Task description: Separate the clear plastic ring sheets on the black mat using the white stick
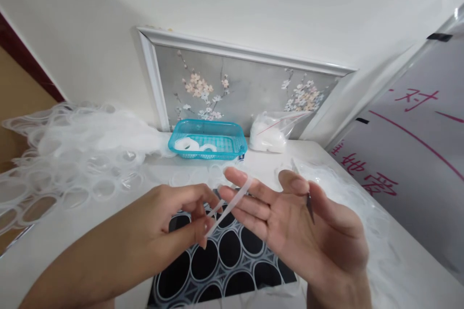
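Two hands (181, 212) (297, 222), one blue basket (206, 140) holding two white rings (186, 144) (209, 147), one plastic bag (270, 133).

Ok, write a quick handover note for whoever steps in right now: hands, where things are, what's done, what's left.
Left hand: pinching one end of a thin clear strip.
Right hand: open, palm up, strip lying across its fingers; a slim dark tool tucked by the thumb.
Black circle-patterned sheet lies under the hands.
Done: two white rings are in the blue basket.
Left: cannot tell; punched clear sheets are piled at left, bag of white pieces behind.
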`<state>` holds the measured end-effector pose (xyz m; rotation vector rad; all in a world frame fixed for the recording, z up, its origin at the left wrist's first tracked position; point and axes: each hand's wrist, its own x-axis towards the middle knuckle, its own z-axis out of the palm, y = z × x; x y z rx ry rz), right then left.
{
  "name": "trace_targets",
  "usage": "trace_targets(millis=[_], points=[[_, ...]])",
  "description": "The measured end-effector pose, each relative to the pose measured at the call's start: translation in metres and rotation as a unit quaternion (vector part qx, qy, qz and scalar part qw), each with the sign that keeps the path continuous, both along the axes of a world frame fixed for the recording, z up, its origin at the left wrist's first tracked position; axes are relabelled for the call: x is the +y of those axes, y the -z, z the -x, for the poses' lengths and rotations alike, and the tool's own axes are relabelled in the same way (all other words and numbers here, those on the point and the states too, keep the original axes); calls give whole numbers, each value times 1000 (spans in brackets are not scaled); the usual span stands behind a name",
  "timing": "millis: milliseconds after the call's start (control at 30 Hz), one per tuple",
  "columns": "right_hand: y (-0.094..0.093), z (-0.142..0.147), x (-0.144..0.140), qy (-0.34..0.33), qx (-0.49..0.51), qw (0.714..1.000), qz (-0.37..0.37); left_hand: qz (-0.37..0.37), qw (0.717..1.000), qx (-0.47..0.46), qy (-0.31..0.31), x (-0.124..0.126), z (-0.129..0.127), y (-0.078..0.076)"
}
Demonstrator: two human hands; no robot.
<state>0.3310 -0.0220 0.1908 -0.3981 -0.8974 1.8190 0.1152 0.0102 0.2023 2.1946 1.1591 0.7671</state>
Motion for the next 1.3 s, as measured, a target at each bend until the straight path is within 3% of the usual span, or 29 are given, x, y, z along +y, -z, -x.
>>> trace_targets(millis=[100,233,333,433,500,600,700,833,1100,1300], points=[[0,0,0,-2,4,1000,7,87,992,61,75,1,2,-1],[0,0,0,14,4,1000,-5,83,994,41,58,8,-2,-2],[-3,1,-6,52,-60,996,-46,11,1000,-7,-8,11,-6,-2],[-5,4,-17,94,-230,967,-60,-87,991,-49,-88,11,-6,0],[-5,6,-24,111,-314,941,-58,-134,982,-65,-114,9,-6,2],[-1,8,-28,119,-362,922,-74,-208,967,-84,-121,5,-7,3],[3,8,-27,123,-365,918,-96,-280,948,-107,-110,3,-10,2],[-1,8,-26,153,-338,923,-107,-318,935,-128,-96,3,-11,1],[-11,10,-24,147,-307,936,-88,-315,935,-142,-81,0,-9,7],[-12,10,-21,156,-266,947,-90,-281,947,-114,-111,3,-11,2]])
